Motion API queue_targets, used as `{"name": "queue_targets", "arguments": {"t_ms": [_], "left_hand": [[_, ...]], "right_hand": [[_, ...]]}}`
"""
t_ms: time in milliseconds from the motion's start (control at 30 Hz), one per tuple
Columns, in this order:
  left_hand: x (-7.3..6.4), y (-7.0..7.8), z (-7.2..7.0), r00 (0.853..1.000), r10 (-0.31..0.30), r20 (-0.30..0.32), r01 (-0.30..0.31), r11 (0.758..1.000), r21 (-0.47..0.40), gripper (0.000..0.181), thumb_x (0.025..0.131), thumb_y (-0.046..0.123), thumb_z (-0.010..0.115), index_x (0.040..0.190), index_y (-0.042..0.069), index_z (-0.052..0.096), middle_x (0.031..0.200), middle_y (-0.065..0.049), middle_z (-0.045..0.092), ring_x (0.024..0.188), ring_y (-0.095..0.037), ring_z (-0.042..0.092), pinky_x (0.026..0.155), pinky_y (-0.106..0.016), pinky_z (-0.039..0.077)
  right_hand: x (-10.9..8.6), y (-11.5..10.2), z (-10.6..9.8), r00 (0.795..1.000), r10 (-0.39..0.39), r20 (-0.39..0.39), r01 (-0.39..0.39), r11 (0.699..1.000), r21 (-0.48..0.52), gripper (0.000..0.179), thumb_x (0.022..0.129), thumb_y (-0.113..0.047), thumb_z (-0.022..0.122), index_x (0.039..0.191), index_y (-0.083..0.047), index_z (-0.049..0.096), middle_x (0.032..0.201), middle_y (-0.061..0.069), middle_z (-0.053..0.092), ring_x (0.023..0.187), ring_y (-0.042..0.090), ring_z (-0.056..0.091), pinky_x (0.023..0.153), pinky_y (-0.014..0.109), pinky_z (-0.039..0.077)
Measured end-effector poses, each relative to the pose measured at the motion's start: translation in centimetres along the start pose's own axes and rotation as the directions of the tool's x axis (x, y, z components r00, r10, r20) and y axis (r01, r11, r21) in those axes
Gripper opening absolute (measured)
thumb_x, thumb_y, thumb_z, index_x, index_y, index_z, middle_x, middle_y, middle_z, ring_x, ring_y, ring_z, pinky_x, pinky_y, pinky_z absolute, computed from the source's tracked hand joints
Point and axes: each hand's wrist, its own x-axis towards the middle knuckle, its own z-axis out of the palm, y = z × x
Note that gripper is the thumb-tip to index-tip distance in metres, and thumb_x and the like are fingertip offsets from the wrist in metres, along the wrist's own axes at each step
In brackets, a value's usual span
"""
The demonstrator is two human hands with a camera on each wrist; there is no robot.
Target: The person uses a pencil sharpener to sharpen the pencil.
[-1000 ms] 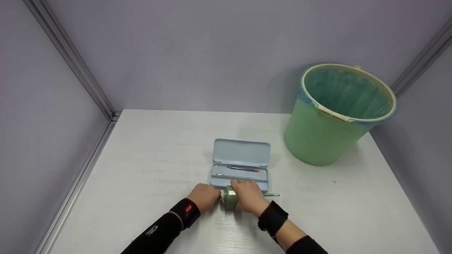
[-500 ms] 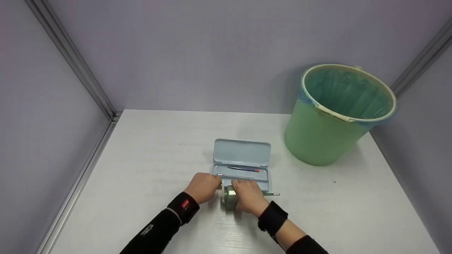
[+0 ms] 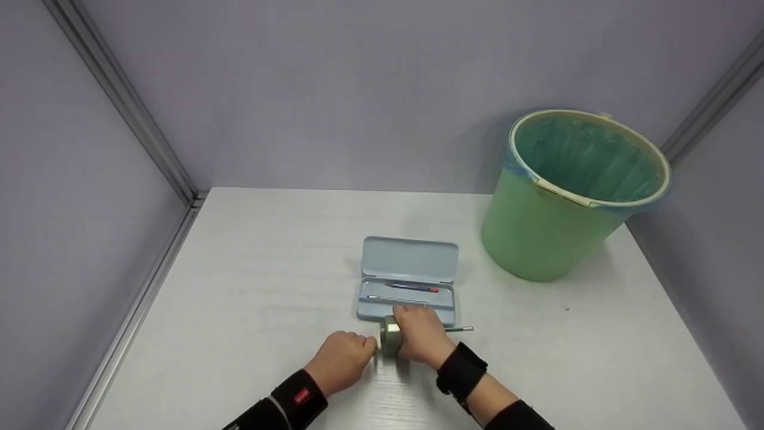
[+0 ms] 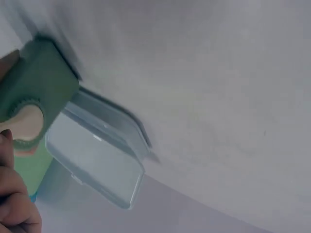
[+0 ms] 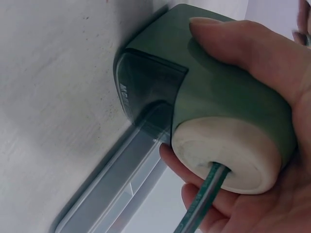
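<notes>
A green crank pencil sharpener (image 5: 233, 92) stands on the white table, and my right hand (image 3: 421, 335) grips its body from the right. From the cream disc (image 5: 233, 155) on its right face sticks a green pencil (image 5: 204, 199). My left hand (image 3: 343, 361) has its fingers curled at the cream crank (image 4: 26, 124) on the sharpener's left side, holding its end. Just behind the sharpener lies an open light-blue pencil case (image 3: 409, 260). Inside it are a dark pencil (image 3: 412, 287) with a red end and a thin, pale rod-like item (image 3: 394, 299).
A large green bin (image 3: 537, 233) with a liner stands at the back right of the white table (image 3: 268, 269). Grey-violet walls (image 3: 358, 89) enclose the table at the back and both sides.
My left hand rose toward the pencil case and then came down nearer to me, turning the crank. My right hand and the sharpener have stayed in place.
</notes>
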Motion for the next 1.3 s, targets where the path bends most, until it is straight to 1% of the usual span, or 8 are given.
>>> {"name": "queue_targets", "arguments": {"t_ms": [267, 467, 633, 767, 933, 1033, 1133, 1300], "left_hand": [[-0.6, 0.5, 2.4, 0.997, 0.014, 0.075, -0.011, 0.999, -0.039, 0.013, 0.080, 0.014, 0.069, 0.076, 0.013, 0.057, 0.057, 0.004, 0.058, 0.045, -0.012, 0.050, 0.044, -0.028, 0.034], [0.4, -0.4, 3.7, 0.982, -0.023, 0.190, 0.039, 0.996, -0.083, 0.013, 0.077, 0.013, 0.070, 0.067, 0.015, 0.062, 0.055, 0.003, 0.062, 0.044, -0.013, 0.048, 0.044, -0.030, 0.034], [1.7, -1.6, 4.9, 0.967, -0.072, 0.243, 0.086, 0.995, -0.048, 0.010, 0.074, 0.013, 0.072, 0.066, 0.016, 0.066, 0.056, 0.002, 0.063, 0.045, -0.014, 0.051, 0.045, -0.031, 0.037], [2.9, -2.7, 5.1, 0.973, -0.110, 0.204, 0.115, 0.993, -0.009, 0.011, 0.074, 0.012, 0.072, 0.066, 0.017, 0.067, 0.057, 0.002, 0.065, 0.047, -0.015, 0.054, 0.046, -0.032, 0.041], [4.2, -3.7, 3.8, 0.983, -0.130, 0.130, 0.131, 0.991, 0.007, 0.013, 0.076, 0.013, 0.070, 0.065, 0.015, 0.064, 0.057, 0.001, 0.064, 0.048, -0.016, 0.056, 0.046, -0.033, 0.044], [4.3, -4.0, 3.2, 0.982, -0.135, 0.136, 0.138, 0.990, -0.014, 0.011, 0.079, 0.012, 0.068, 0.069, 0.014, 0.064, 0.060, 0.000, 0.065, 0.051, -0.017, 0.058, 0.047, -0.033, 0.046], [4.1, -3.9, 2.6, 0.974, -0.172, 0.147, 0.182, 0.981, -0.062, 0.007, 0.080, 0.008, 0.066, 0.074, 0.012, 0.064, 0.065, -0.002, 0.066, 0.054, -0.018, 0.060, 0.050, -0.032, 0.047], [4.0, -3.4, 1.3, 0.981, -0.189, 0.043, 0.192, 0.976, -0.106, 0.010, 0.076, 0.004, 0.066, 0.075, 0.011, 0.061, 0.065, -0.001, 0.064, 0.055, -0.018, 0.058, 0.050, -0.032, 0.045]], "right_hand": [[-0.1, 0.4, -0.1, 1.000, -0.021, -0.014, 0.020, 0.999, -0.030, 0.049, 0.051, -0.010, 0.088, 0.086, -0.010, 0.054, 0.078, 0.006, 0.065, 0.073, 0.027, 0.065, 0.065, 0.042, 0.049], [-0.1, 0.5, 0.0, 0.999, -0.041, -0.022, 0.040, 0.999, -0.030, 0.047, 0.053, -0.010, 0.086, 0.087, -0.010, 0.054, 0.079, 0.005, 0.065, 0.072, 0.026, 0.064, 0.064, 0.041, 0.048], [-0.1, 0.6, 0.1, 0.998, -0.060, -0.026, 0.060, 0.998, -0.029, 0.046, 0.054, -0.012, 0.086, 0.087, -0.011, 0.054, 0.079, 0.004, 0.065, 0.071, 0.025, 0.064, 0.063, 0.040, 0.047], [0.0, 0.7, 0.2, 0.997, -0.076, -0.034, 0.074, 0.997, -0.034, 0.045, 0.055, -0.014, 0.086, 0.086, -0.010, 0.055, 0.078, 0.004, 0.066, 0.069, 0.025, 0.064, 0.061, 0.038, 0.046], [0.0, 0.7, 0.2, 0.997, -0.062, -0.043, 0.060, 0.997, -0.047, 0.046, 0.054, -0.016, 0.087, 0.086, -0.011, 0.055, 0.078, 0.003, 0.066, 0.068, 0.024, 0.063, 0.059, 0.037, 0.045], [0.0, 0.5, 0.3, 0.998, -0.048, -0.048, 0.046, 0.998, -0.051, 0.047, 0.054, -0.017, 0.088, 0.088, -0.011, 0.055, 0.079, 0.003, 0.066, 0.071, 0.023, 0.064, 0.061, 0.037, 0.046], [-0.1, 0.2, 0.3, 0.998, -0.040, -0.045, 0.038, 0.998, -0.051, 0.048, 0.054, -0.019, 0.088, 0.089, -0.010, 0.055, 0.080, 0.004, 0.066, 0.073, 0.024, 0.065, 0.063, 0.038, 0.048], [-0.1, 0.2, 0.2, 1.000, 0.006, -0.018, -0.007, 1.000, -0.029, 0.049, 0.052, -0.015, 0.088, 0.089, -0.010, 0.055, 0.081, 0.005, 0.067, 0.074, 0.026, 0.065, 0.066, 0.040, 0.048]]}}
